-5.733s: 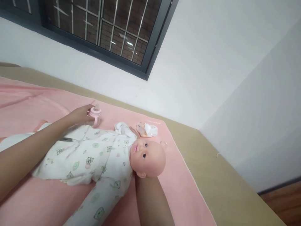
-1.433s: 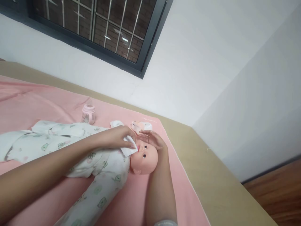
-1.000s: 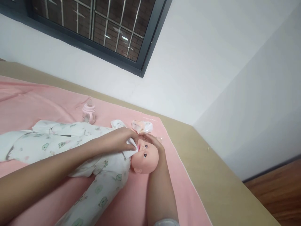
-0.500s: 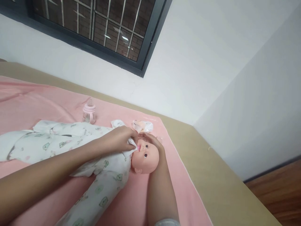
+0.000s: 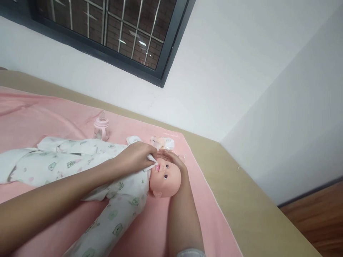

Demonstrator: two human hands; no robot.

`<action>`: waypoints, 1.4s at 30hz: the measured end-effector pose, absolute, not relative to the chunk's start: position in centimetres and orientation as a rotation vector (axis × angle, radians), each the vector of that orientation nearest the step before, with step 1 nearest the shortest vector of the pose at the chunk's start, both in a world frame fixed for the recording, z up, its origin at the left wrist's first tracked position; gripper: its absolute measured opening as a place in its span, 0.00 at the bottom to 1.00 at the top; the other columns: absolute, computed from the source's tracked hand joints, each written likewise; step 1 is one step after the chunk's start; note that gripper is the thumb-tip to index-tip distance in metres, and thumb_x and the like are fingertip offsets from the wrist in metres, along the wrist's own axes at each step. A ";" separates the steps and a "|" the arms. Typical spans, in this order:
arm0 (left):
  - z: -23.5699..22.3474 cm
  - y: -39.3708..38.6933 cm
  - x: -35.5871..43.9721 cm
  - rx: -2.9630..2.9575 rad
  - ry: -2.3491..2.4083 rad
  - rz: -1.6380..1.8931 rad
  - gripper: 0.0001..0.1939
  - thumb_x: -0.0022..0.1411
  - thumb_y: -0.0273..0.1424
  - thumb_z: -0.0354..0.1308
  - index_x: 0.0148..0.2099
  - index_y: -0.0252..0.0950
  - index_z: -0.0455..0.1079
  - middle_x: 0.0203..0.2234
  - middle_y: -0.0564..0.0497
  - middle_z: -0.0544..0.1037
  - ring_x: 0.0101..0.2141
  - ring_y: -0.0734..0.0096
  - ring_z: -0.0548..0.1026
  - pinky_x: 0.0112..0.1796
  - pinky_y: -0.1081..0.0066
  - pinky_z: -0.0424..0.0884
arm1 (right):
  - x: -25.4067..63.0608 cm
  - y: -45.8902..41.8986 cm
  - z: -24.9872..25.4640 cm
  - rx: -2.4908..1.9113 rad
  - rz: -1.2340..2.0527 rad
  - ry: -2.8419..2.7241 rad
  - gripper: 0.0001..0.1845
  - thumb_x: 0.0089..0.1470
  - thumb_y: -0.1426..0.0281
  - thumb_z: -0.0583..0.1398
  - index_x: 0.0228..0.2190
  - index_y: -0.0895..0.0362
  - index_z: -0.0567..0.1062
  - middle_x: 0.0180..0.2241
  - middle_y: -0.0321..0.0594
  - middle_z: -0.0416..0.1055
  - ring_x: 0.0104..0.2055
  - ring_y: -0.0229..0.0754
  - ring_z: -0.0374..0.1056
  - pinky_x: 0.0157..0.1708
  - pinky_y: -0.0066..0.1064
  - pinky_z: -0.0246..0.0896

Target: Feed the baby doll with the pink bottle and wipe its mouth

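Observation:
A baby doll (image 5: 167, 180) in a white sleepsuit (image 5: 128, 194) with a green and pink print lies on its back. My left hand (image 5: 138, 157) is closed at the doll's chin, pinching a white cloth (image 5: 150, 164) whose corner touches the mouth. Whether this cloth is separate from the collar, I cannot tell. Around the far side of the doll's head curves my right hand (image 5: 170, 156), cupped against the cheek with its fingers close together. The right forearm runs along the crown of the head, and part of that palm is hidden.
A pink baby bottle (image 5: 102, 129) with handles stands upright beyond the doll's body. Clear plastic packaging (image 5: 162, 142) lies past the hands. Underneath is a pink sheet (image 5: 139, 233) on a tan surface (image 5: 222, 178), bordered by a white wall (image 5: 203, 82) with a barred window (image 5: 112, 32).
My left hand has shifted very slightly, and the cloth corner at the doll's mouth has moved up a little. My right hand and the doll keep their places.

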State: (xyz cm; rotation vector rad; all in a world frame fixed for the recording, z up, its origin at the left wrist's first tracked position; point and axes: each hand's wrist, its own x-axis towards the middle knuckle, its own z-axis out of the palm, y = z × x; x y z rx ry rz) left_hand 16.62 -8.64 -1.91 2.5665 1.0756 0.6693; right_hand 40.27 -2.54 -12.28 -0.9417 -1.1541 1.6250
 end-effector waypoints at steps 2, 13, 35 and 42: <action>-1.8 -8.7 16.7 2.562 1.089 0.673 0.07 0.52 0.29 0.54 0.32 0.38 0.73 0.28 0.53 0.78 0.31 0.65 0.73 0.28 0.71 0.58 | 40.3 -2.5 -12.3 -0.914 1.650 -1.151 0.16 0.48 0.61 0.63 0.38 0.55 0.76 0.46 0.43 0.75 0.51 0.46 0.70 0.59 0.42 0.55; -1.7 -9.0 16.7 2.507 1.083 0.653 0.09 0.56 0.30 0.53 0.35 0.39 0.75 0.29 0.52 0.79 0.32 0.63 0.74 0.30 0.71 0.61 | 40.4 -2.3 -12.5 -0.925 1.661 -1.109 0.17 0.48 0.61 0.63 0.40 0.55 0.75 0.42 0.42 0.76 0.52 0.46 0.69 0.58 0.42 0.56; -1.3 -9.5 17.0 2.419 0.834 0.841 0.08 0.57 0.28 0.57 0.35 0.38 0.78 0.34 0.51 0.79 0.38 0.65 0.75 0.40 0.71 0.66 | 39.5 -2.9 -10.8 -1.009 1.640 -1.033 0.20 0.42 0.63 0.68 0.39 0.55 0.75 0.35 0.41 0.77 0.47 0.45 0.71 0.55 0.40 0.59; -1.3 -9.9 17.3 2.509 0.887 0.742 0.08 0.57 0.27 0.58 0.36 0.38 0.78 0.34 0.50 0.78 0.37 0.64 0.75 0.36 0.72 0.66 | 39.6 -2.8 -10.5 -1.049 1.643 -1.069 0.24 0.41 0.61 0.68 0.41 0.56 0.74 0.37 0.43 0.77 0.48 0.48 0.70 0.55 0.42 0.58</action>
